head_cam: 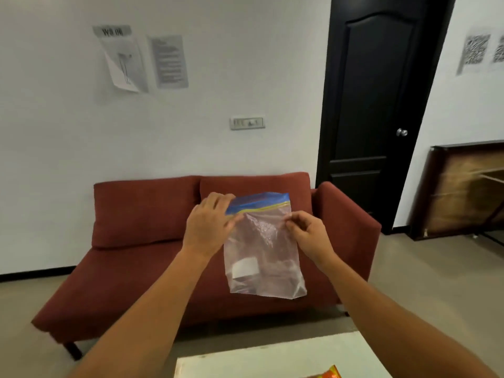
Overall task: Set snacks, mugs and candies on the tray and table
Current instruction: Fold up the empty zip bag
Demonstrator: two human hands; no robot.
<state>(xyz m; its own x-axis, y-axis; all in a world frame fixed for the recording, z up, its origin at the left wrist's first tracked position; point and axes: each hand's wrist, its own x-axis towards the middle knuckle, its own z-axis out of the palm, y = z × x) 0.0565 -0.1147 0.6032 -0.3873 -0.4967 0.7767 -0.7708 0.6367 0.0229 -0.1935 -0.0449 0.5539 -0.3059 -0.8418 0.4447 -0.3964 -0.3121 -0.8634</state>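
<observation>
**Both hands on zip bag, held up in front of sofa**

- Left hand (210, 222): fingers curled over the top-left corner of the zip bag (261, 257), covering the left end of its blue seal strip (259, 201). It grips the bag; the thumb is mostly hidden behind the plastic.
- Right hand (306, 233): thumb and fingertips are closed in a tight pinch on the plastic at the bag's right edge, just below the seal. The other fingers are curled in.
- The bag is clear and hangs upright in the air between the hands, seal end up and bottom free. It touches nothing else.
- A white patch (245, 267) shows low on the bag's left side. There is crinkled clear material in the upper middle. Can't tell the contents, or whether the seal is closed.
- White table (272, 358) at the bottom edge, below the forearms and well apart from the bag.
- Corner of an orange packet (328, 373) lies on the table, cut off by the frame.
- Behind the bag: red sofa (141, 214) against a white wall.
- Also in the background: a dark door (381, 91) at right, printed sheets (141, 58) taped up at left, and a switch plate (247, 123) above the sofa.
- Frame is slightly motion-blurred.
</observation>
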